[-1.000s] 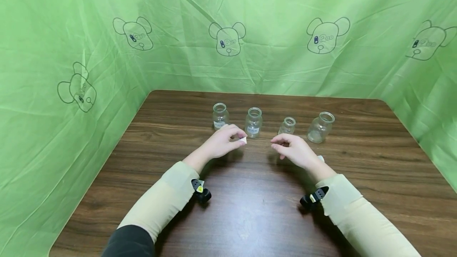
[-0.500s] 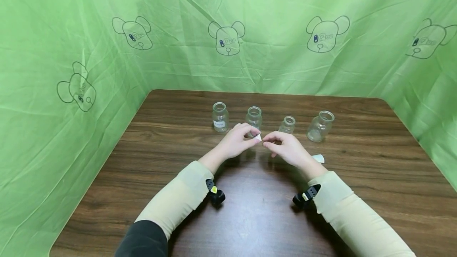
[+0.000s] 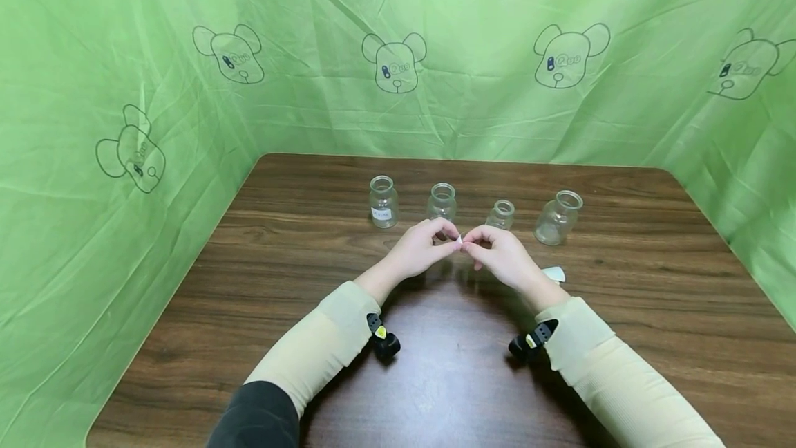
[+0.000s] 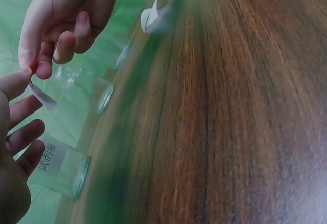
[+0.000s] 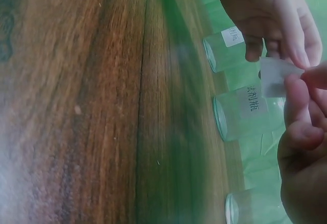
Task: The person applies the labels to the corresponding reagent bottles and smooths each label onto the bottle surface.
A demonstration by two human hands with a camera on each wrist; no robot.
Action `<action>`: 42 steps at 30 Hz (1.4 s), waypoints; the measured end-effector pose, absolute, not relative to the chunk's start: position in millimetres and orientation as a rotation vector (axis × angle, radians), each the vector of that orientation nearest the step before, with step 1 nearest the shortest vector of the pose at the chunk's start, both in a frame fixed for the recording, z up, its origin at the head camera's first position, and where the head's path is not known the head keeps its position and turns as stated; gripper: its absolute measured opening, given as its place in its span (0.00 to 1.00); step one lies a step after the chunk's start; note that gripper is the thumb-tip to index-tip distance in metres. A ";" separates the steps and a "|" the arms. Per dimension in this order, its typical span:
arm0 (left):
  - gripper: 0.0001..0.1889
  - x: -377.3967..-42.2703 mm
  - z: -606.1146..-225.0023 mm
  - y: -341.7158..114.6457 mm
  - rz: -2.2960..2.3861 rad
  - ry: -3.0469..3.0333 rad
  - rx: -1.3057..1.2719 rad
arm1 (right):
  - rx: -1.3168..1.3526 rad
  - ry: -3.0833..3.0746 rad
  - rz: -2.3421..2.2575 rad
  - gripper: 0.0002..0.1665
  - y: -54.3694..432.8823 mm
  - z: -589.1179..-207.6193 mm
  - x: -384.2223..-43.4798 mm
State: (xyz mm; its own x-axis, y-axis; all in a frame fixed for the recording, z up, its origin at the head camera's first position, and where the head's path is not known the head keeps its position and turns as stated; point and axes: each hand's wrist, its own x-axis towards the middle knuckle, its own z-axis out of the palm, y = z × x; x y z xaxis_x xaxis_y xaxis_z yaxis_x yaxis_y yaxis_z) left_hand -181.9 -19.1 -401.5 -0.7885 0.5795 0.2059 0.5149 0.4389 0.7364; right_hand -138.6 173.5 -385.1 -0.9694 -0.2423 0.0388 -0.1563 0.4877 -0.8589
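In front of the jars, my left hand (image 3: 418, 252) and right hand (image 3: 505, 259) meet fingertip to fingertip. Between them is a small white sticker label (image 5: 276, 77), pinched at one edge by the thumb and index finger of each hand. The label's free part hangs down in the left wrist view. Just behind my left fingers stands a glass jar (image 3: 441, 198), its lower half hidden in the head view; the right wrist view shows the printed label (image 5: 254, 101) on it. A smaller glass jar (image 3: 501, 213) is behind my right hand, partly covered by it.
Farther left stands a glass jar (image 3: 383, 200) with a printed label. On the right is a wide-mouthed glass jar (image 3: 557, 218) without a visible label. A curled piece of white paper (image 3: 555, 274) lies beside my right wrist on the wooden table (image 3: 249, 282).
My left hand has moved right, carrying the label, and my right hand has shifted slightly left to meet it. My right fingertips now pinch the label too. The jars stay put.
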 end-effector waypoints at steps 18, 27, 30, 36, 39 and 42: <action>0.04 -173.5 -395.8 -14.7 1.262 2.684 1.053 | -0.409 2.666 -1.437 0.04 173.9 -389.3 -139.6; 0.02 -175.5 -400.7 -21.7 1.353 2.700 0.895 | -0.363 2.722 -1.392 0.03 184.2 -390.2 -136.9; 0.03 -176.2 -401.3 -25.8 1.371 2.694 0.852 | -0.346 2.740 -1.395 0.03 190.4 -391.1 -136.1; 0.04 -177.2 -402.6 -31.3 1.369 2.687 0.790 | -0.337 2.768 -1.435 0.03 203.0 -394.6 -135.1; 0.04 -177.0 -403.1 -32.8 1.382 2.689 0.770 | -0.325 2.764 -1.450 0.03 207.8 -395.5 -134.7; 0.04 -177.1 -404.4 -34.3 1.386 2.703 0.757 | -0.306 2.767 -1.447 0.03 213.3 -395.7 -133.8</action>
